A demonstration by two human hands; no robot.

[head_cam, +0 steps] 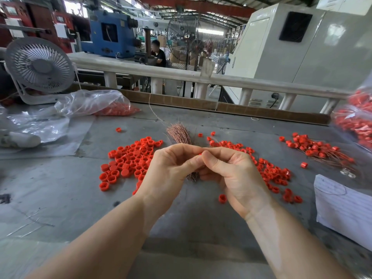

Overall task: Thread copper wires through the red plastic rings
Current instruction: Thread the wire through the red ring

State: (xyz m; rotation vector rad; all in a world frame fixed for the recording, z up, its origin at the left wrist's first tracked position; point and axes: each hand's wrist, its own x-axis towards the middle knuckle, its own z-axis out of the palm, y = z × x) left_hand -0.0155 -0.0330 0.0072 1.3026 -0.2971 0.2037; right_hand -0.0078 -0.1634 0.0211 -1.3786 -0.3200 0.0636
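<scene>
Over the table [181, 228]: both hands met at mid-height.
Left hand [169, 170]: gripped copper wires [179, 135], long axis running away from the person.
Right hand [231, 170]: pinched a red ring [200, 154] beside the wire.

2 hands [171, 168] [227, 170] together over a grey table [60, 198], copper wires [180, 133] and red rings [128, 160] around.

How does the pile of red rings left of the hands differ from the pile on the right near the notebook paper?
The left pile is packed tight with no wire visible among it; the far right pile is looser, with thin copper wires running through and out of it. The left pile holds more rings and lies nearer the hands. Both lie on the grey table and share the same red colour.
</scene>
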